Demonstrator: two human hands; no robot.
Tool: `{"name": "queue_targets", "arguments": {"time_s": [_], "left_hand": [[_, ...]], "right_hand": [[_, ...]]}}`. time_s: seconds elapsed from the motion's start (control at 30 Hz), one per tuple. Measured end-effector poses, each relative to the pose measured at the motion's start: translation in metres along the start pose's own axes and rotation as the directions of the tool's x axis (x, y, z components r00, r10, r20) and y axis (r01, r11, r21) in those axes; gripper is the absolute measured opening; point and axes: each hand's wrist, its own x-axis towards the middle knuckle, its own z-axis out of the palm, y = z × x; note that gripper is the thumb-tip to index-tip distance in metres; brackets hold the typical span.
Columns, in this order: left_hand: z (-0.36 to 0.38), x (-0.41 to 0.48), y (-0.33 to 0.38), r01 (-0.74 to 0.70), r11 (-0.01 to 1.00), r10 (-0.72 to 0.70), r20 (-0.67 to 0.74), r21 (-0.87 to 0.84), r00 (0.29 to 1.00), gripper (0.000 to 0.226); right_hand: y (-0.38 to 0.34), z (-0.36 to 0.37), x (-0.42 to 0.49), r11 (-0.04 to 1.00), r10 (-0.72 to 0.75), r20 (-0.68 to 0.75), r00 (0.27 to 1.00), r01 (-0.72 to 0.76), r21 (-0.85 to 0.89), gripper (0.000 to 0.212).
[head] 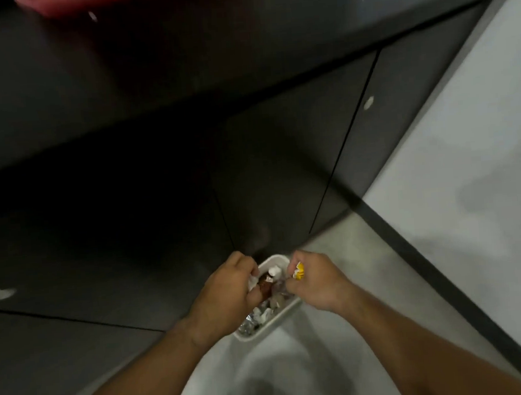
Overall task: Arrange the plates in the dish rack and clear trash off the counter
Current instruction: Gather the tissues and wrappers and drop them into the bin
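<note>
Two bare hands over a white plastic bin (275,259) of foil and paper scraps (255,318) on the pale floor (365,261), left hand (228,287) gripping crumpled white tissue (253,280), right hand (317,281) pinching a yellow-and-white wrapper (299,270), dark cabinets (280,152) beside.

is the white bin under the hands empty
No, the white bin holds crumpled foil, while the left hand grips white paper and the right hand a yellow wrapper.

left hand (225,290): grips white paper (252,280) | right hand (319,282): pinches yellow wrapper (299,270) | both over white bin (274,258)
</note>
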Motion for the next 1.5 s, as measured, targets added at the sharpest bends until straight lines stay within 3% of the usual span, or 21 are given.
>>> {"name": "queue_targets", "arguments": {"time_s": [0.2, 0.37, 0.47, 0.67, 0.87, 1.0, 1.1, 1.2, 1.33, 1.5], "left_hand": [[0.123, 0.029, -0.099, 0.054, 0.999, -0.054, -0.004, 0.007, 0.999, 0.016], [0.191, 0.05, -0.158, 0.098, 0.995, -0.097, -0.066, 0.01, 0.993, 0.017], [0.22, 0.065, -0.169, 0.108, 0.994, -0.108, -0.063, -0.003, 0.992, 0.023], [0.27, 0.097, -0.157, 0.096, 0.995, -0.098, 0.078, 0.031, 0.992, 0.043], [0.309, 0.104, -0.17, 0.103, 0.931, -0.204, 0.263, 0.351, 0.943, 0.063], [0.293, 0.108, -0.165, 0.103, 0.942, -0.205, 0.305, 0.32, 0.93, 0.066], [0.256, 0.101, -0.158, 0.071, 0.974, -0.129, 0.273, 0.213, 0.953, 0.062], [0.204, 0.083, -0.14, -0.01, 0.995, -0.008, 0.187, 0.094, 0.982, 0.047], [0.122, 0.048, -0.095, -0.11, 0.992, 0.107, 0.047, 0.064, 0.993, 0.034], [0.003, 0.002, -0.01, -0.192, 0.98, 0.196, -0.078, 0.052, 0.978, 0.045]], "right_hand": [[0.075, 0.12, 0.112, 0.985, -0.092, 0.08, 0.993, 0.102, -0.136, 0.02], [0.126, 0.191, 0.179, 0.909, -0.091, 0.242, 0.966, 0.18, -0.376, 0.05], [0.14, 0.188, 0.192, 0.943, -0.068, 0.322, 0.944, 0.166, -0.288, 0.043], [0.134, 0.131, 0.18, 0.987, -0.147, 0.166, 0.975, 0.156, -0.043, 0.029], [0.146, 0.126, 0.166, 0.984, -0.156, 0.111, 0.981, 0.164, -0.064, 0.022], [0.142, 0.13, 0.154, 0.992, -0.125, 0.091, 0.988, 0.127, -0.022, 0.022], [0.122, 0.119, 0.14, 0.99, -0.136, 0.058, 0.989, 0.137, -0.021, 0.022], [0.095, 0.096, 0.117, 0.991, -0.132, 0.056, 0.99, 0.132, -0.004, 0.02], [0.05, 0.048, 0.07, 0.991, -0.137, 0.034, 0.99, 0.136, 0.018, 0.023], [-0.017, -0.034, -0.008, 0.976, -0.211, -0.037, 0.977, 0.213, 0.056, 0.012]]}}
